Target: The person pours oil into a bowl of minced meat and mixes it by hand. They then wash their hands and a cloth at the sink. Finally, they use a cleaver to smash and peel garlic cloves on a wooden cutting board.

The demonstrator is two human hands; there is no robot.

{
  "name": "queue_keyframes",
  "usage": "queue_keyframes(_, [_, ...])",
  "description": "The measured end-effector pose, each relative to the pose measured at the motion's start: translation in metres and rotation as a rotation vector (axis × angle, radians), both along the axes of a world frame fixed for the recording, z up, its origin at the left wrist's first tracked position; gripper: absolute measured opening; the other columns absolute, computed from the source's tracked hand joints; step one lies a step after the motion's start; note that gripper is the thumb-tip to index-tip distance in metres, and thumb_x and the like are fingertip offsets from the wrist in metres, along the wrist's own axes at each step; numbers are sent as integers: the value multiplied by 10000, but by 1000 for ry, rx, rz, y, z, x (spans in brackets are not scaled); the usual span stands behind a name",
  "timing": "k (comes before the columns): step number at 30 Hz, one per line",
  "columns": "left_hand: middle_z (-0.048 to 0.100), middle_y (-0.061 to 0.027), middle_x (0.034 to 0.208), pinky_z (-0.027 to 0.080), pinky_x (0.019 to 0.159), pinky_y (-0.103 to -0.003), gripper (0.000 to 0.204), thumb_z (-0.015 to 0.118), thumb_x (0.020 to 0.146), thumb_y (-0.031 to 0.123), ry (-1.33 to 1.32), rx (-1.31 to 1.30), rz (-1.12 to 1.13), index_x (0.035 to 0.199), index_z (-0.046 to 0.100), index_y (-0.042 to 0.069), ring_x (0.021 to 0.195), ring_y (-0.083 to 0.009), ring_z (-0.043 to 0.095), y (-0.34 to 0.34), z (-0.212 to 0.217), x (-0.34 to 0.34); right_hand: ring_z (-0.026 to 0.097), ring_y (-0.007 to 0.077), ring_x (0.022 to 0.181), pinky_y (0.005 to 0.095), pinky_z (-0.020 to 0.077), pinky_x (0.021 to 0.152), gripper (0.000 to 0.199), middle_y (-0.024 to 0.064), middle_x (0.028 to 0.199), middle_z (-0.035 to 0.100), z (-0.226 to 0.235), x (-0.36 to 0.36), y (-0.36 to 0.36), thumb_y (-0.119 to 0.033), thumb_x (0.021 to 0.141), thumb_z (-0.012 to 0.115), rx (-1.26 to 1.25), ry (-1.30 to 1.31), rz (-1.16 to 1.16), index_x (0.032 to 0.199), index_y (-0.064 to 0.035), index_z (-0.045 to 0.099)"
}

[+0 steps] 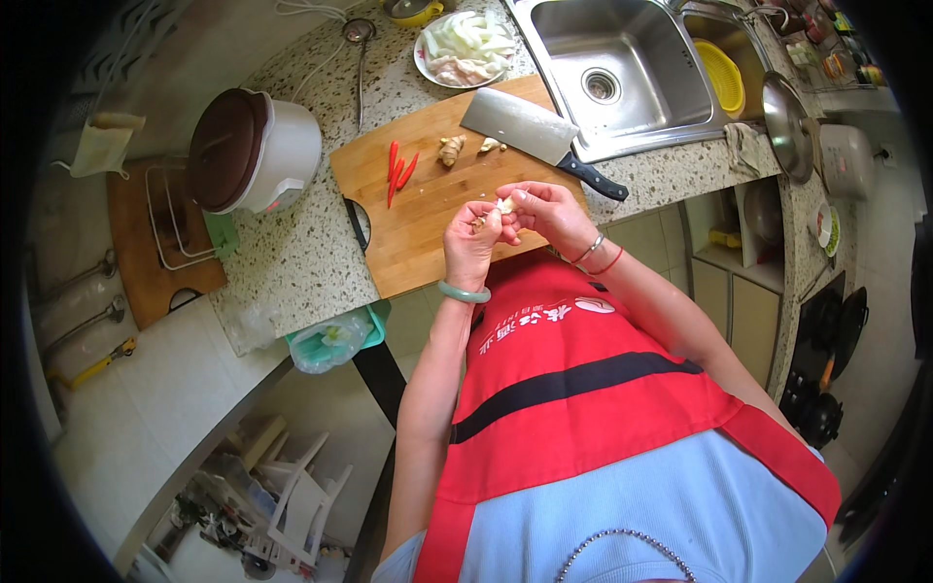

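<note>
Over the near edge of a wooden cutting board point(408, 248), my left hand point(468, 243) and my right hand point(554, 216) meet, fingertips closed around a pale garlic clove point(505, 206). Something small and brownish, perhaps garlic skin, shows in the left palm. Beyond my hands, a knob of ginger point(452, 150) and a few more garlic cloves point(493, 145) rest on the board. Several red chilies point(397, 177) lie to their left. A cleaver point(522, 122) with a black handle lies at the right, its handle reaching past the board's edge.
A plate point(423, 66) of pale sliced food stands behind the board, with a ladle point(361, 73) to its left. A rice cooker point(277, 151) stands on the left counter. The steel sink point(622, 58) is at the back right. A lined teal bin point(369, 330) hangs below the counter.
</note>
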State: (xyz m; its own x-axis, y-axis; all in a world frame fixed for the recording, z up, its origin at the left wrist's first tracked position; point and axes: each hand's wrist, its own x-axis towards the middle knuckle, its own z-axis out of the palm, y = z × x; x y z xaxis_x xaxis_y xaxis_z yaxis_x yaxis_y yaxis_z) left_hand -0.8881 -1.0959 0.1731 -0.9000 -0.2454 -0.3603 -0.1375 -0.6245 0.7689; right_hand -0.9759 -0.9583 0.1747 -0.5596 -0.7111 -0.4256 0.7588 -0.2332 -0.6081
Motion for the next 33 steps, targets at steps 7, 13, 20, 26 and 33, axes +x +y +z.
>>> queue_keyframes(7, [600,-130,1057,515,696,-276,74,553,927,112,100,144,55,975,529,62,868,-141,591,-6,1,0,644,182,852,292,535,784,203,126,974,660,13,-5,3,-65,892,615,-28,-201,-87,1068,34,596])
queue_keyframes(13, [577,-99,952,477,662,-275,96,518,938,156,72,260,126,990,499,78,747,-142,533,-10,6,-4,632,167,862,276,523,796,269,115,1030,649,4,-5,7,-70,865,640,-68,-219,12,1105,32,573])
queue_keyframes(20, [568,-11,760,528,586,-225,220,520,970,131,-79,-303,-72,1156,554,18,634,-60,554,-6,-15,-5,598,72,828,219,494,758,314,44,975,655,8,-6,4,-108,836,701,289,373,71,1112,2,603])
queue_keyframes(26, [606,-26,757,525,545,-229,139,613,925,133,-129,-403,-49,1003,603,19,600,-81,586,2,-10,-8,614,90,880,235,505,792,336,31,958,647,8,-7,2,-112,862,683,420,520,74,1166,4,600])
queue_keyframes(33, [599,-8,721,481,480,-201,110,633,908,116,-191,-434,-20,976,612,32,583,-61,561,3,9,-14,613,118,772,247,496,689,280,55,925,586,11,-3,-1,-76,881,625,449,712,34,1156,-24,615])
